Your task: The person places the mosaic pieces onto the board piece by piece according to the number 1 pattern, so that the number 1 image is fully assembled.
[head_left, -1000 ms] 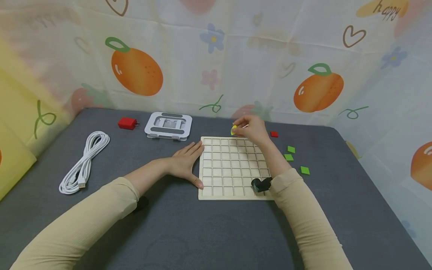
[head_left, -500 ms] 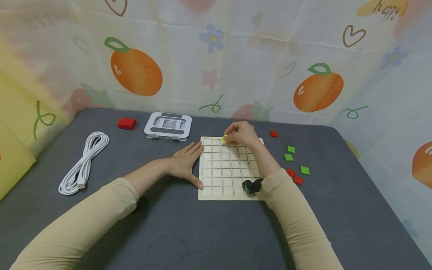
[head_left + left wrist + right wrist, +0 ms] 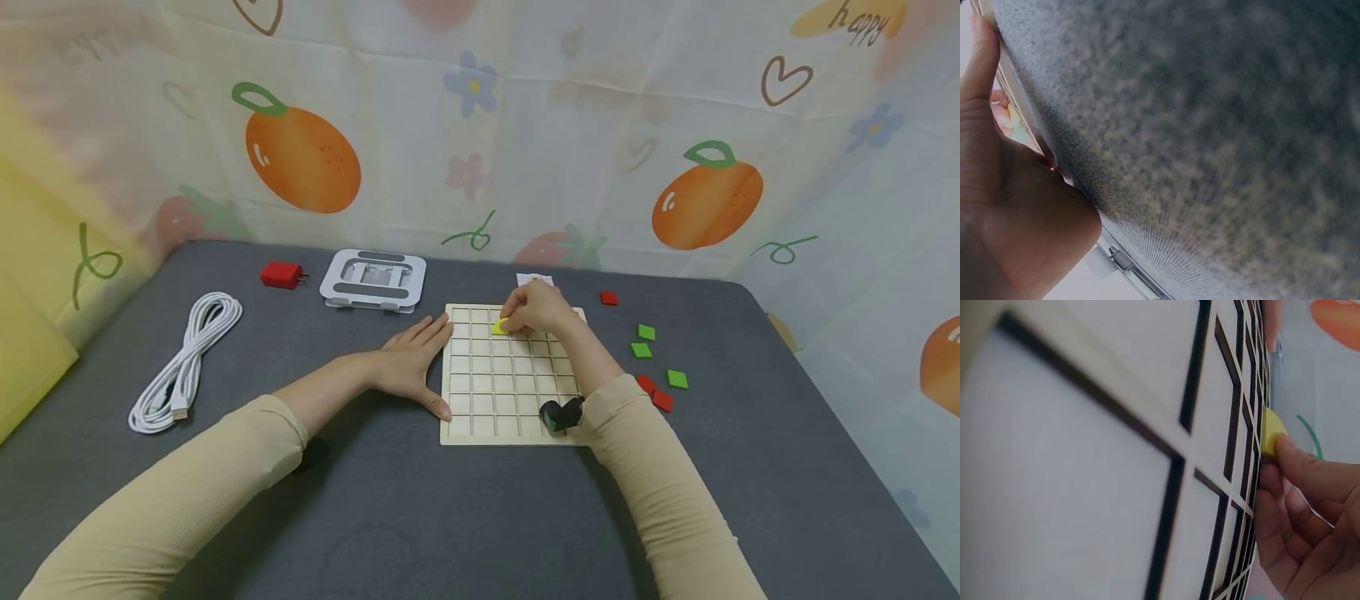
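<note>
My right hand point(image 3: 538, 308) pinches a small yellow tile point(image 3: 498, 327) between thumb and fingers, low over the far part of a pale wooden grid board point(image 3: 480, 441). In the right wrist view the yellow tile point(image 3: 1270, 432) has a curved edge and meets the grid; whether it lies flat in a cell I cannot tell. My left hand point(image 3: 411, 360) rests along the board's left edge with fingers spread, the thumb near the front corner. The left wrist view shows that hand point(image 3: 1022, 200) from behind, its fingertips mostly hidden.
Right of the board lie several green tiles point(image 3: 677, 379) and red tiles point(image 3: 662, 401), with one red tile point(image 3: 609, 297) farther back. A white paper point(image 3: 535, 278) lies behind my right hand. Leftward are a white folding stand point(image 3: 374, 280), red plug point(image 3: 282, 275) and coiled white cable point(image 3: 183, 362).
My right hand has brought the yellow tile from beyond the far edge onto the board, then slightly nearer me. Red tiles and the white paper have come into view. My left hand stays put.
</note>
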Demonstrator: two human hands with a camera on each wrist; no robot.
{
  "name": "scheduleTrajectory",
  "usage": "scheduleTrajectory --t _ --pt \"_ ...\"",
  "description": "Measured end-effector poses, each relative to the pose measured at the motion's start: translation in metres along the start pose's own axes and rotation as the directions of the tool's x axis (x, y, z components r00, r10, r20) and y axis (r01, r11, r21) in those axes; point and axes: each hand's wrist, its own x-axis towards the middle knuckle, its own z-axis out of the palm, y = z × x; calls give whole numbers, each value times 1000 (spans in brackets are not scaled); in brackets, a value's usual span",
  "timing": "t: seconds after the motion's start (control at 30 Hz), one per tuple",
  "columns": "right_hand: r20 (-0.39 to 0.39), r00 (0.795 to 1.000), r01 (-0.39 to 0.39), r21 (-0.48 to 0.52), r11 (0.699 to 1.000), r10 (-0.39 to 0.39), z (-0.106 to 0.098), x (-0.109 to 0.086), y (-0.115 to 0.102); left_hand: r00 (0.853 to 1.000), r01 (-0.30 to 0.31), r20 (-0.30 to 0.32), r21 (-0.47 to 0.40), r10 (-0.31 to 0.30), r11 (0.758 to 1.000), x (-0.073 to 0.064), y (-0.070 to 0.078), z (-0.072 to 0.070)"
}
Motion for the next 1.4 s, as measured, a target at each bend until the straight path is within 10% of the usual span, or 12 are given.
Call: scheduleTrajectory --t 1.1,1.4 --pt "27 998 67 -55 996 -65 2 3 5 1000 -13 -1 6 13 1000 1 -2 1" --pt "142 985 93 34 995 -97 -14 -1 7 1000 -18 -6 -15 17 1000 5 -6 5"
